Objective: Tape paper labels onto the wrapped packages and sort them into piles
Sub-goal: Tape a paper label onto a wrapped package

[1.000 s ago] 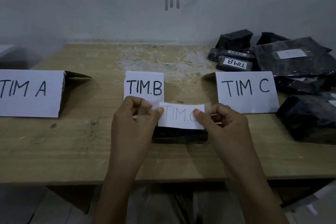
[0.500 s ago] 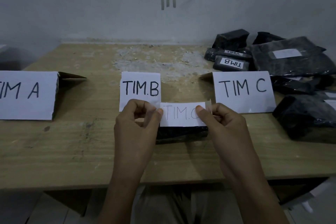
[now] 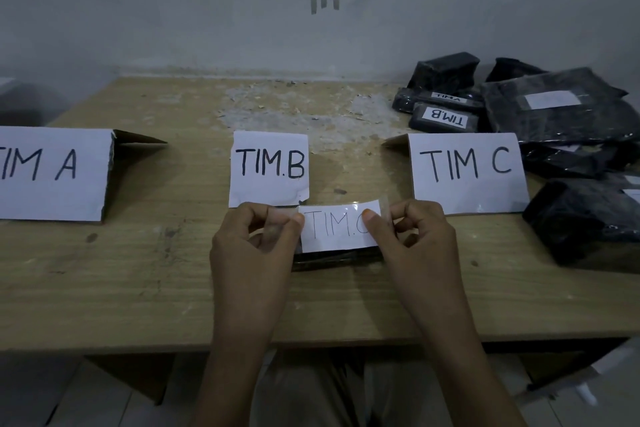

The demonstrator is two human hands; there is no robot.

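Grip: left hand (image 3: 254,246) and right hand (image 3: 415,239) each pinch one end of the clear tape (image 3: 383,207) carrying the TIM.C label (image 3: 334,230). Worktop (image 3: 138,288): pile of wrapped packages (image 3: 561,121) at far right. Signs TIM A (image 3: 52,173), TIM.B (image 3: 270,166) and TIM C (image 3: 467,172) stand in a row. Black package (image 3: 332,258) lies directly under the label, between the hands.

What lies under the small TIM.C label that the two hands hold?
A black wrapped package on the table; only its front edge shows. The label, the left hand and the right hand cover the rest.

table (image 3: 104,288): matt grained wood; label (image 3: 337,229): paper under glossy tape; packages (image 3: 571,121): glossy black plastic wrap
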